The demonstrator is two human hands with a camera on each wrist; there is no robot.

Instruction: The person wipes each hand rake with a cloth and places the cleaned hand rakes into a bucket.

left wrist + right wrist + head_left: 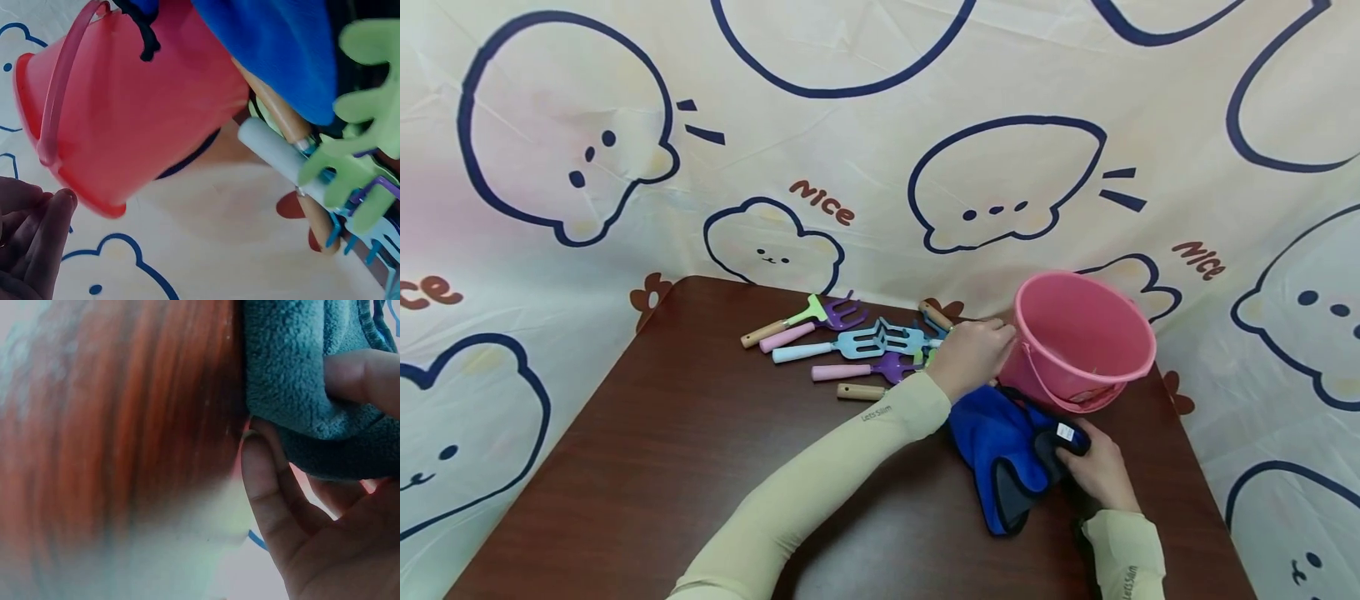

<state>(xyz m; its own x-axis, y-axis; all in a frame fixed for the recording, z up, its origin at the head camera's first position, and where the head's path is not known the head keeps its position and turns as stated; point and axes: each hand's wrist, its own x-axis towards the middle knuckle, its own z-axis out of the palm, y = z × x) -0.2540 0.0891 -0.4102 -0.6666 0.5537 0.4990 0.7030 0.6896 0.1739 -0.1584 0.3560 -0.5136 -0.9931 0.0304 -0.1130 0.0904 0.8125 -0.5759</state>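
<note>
My right hand (1101, 467) pinches the edge of a blue fleece cloth item (1000, 442) with black trim, grey lining and a white label; its exact kind is unclear. In the right wrist view, the thumb and fingers (275, 487) take hold of its folded fleece (294, 375). Beside the rim of a pink bucket (1026, 375) is my left hand (973, 358), its fingertips together. The left wrist view shows nothing between those fingers (53, 231). The bucket (156, 94) stands tilted behind the cloth.
Left of the bucket lie several small garden tools: light blue forks (857, 343), purple forks (891, 367), a green rake (812, 310) and wooden handles (861, 392). They sit on a dark brown table (700, 467). A printed cloth backdrop (880, 167) hangs behind and beside the table.
</note>
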